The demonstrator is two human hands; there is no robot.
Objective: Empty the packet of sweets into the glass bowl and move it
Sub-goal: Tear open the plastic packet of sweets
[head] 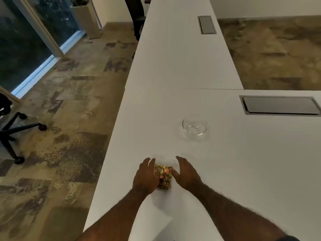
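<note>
We see both hands down on the white desk, one on each side of the packet of sweets. The left hand lies against the packet's left side with its fingers stretched forward and held close together, not curled; its palm edge seems to touch the wrapper, though we cannot tell whether it presses or only rests there. The right hand stands just beside the packet's right side, spread open, fingers pointing ahead, with the thumb reaching in to the packet's upper right corner. Neither hand is closed round the packet, which lies flat on the desk between them.

The packet is clear plastic with gold-wrapped sweets and something orange showing near its top; the transparent end of the wrapper runs forward beyond the fingertips. Any print on it is too small and blurred for us to read, and we make out no brand or label.

Taking the packet as our mark, the glass bowl stands beyond it and a little to the right, well apart, upright and holding nothing. Further right of the bowl a grey cable hatch is set into the desk, and a second cable hatch sits far beyond. Left of the packet, off the desk, we see the base of an office chair on the patterned carpet.
</note>
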